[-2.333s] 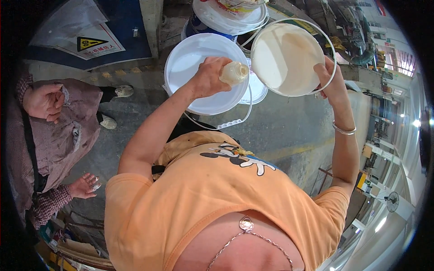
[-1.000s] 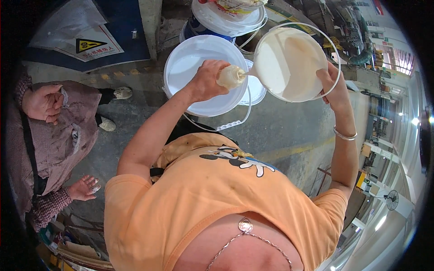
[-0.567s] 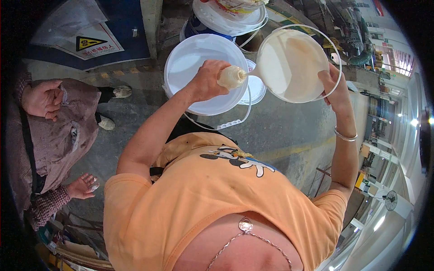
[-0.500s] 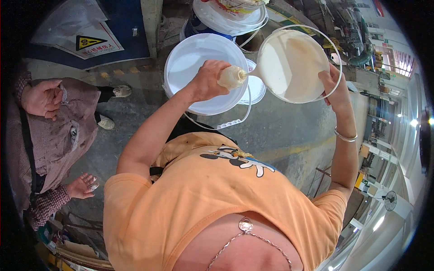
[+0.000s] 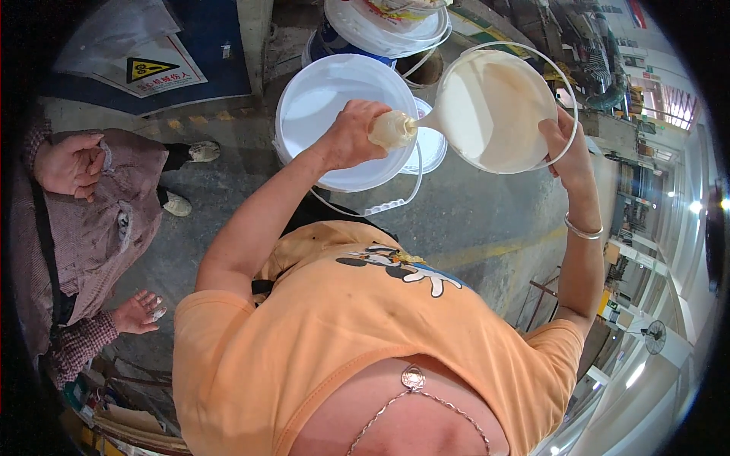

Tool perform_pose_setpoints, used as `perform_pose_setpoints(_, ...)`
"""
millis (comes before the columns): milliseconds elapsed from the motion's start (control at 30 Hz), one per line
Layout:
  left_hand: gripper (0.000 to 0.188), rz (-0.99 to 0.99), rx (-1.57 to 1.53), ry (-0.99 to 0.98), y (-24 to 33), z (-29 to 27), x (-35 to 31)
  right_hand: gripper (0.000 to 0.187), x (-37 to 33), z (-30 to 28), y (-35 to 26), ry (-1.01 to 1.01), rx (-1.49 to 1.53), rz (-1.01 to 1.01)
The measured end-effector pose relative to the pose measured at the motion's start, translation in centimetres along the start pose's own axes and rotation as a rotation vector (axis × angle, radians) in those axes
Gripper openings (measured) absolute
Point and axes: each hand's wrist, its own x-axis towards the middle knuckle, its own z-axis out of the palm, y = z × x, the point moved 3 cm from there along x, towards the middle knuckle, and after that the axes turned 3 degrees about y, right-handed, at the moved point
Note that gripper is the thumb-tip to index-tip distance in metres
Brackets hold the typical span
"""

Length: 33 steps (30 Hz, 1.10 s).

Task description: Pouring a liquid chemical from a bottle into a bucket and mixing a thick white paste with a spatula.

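My left hand [image 5: 356, 135] is wrapped round a cloudy, translucent bottle [image 5: 390, 131], its mouth facing right. A small white bucket [image 5: 461, 152] hangs tilted toward the bottle, its rim gripped on the far right side by my right hand [image 5: 566, 144]. Creamy white liquid [image 5: 473, 106] lies inside the tilted bucket, and a thin stream of it runs from the lip to the bottle's mouth. Below the bottle stands a larger white bucket [image 5: 304, 83] with a wire handle hanging at its front. How full the bottle is, I cannot tell.
Behind the large bucket, a lidded white tub [image 5: 388, 38] rests on a dark blue drum [image 5: 334, 47]. A round white lid or pail [image 5: 432, 152] sits low between the buckets. At left stands another person in a brown apron [image 5: 114, 205], both hands apart from mine.
The tilted bucket and my right hand have shifted slightly to the right. The bottle in my left hand has moved barely, also rightward. The liquid keeps running.
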Motion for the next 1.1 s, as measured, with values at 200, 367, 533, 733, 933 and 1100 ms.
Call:
perform_pose_setpoints(200,0.065,-0.014,0.005,-0.044,0.16,-0.07,0.31,0.033,-0.06,-0.04,-0.17,-0.001,-0.005,0.002)
perform_pose_setpoints(367,0.07,-0.052,0.024,-0.113,0.24,-0.2,0.52,0.032,0.09,-0.09,0.1,0.002,-0.02,0.011)
perform_pose_setpoints(533,0.07,-0.022,0.038,-0.109,0.17,-0.25,0.6,0.032,0.25,-0.14,0.37,0.01,-0.01,0.016)
perform_pose_setpoints(733,0.07,-0.037,0.03,-0.111,0.42,-0.53,0.63,0.033,0.05,-0.04,-0.01,0.012,-0.001,0.004)
perform_pose_setpoints(933,0.07,0.009,0.054,-0.085,-0.09,-0.26,0.6,0.034,0.03,-0.19,-0.16,-0.002,0.011,0.01)
perform_pose_setpoints(1100,0.063,0.029,0.019,-0.014,-0.19,-0.13,0.58,0.033,0.08,-0.34,-0.09,-0.001,-0.019,0.026)
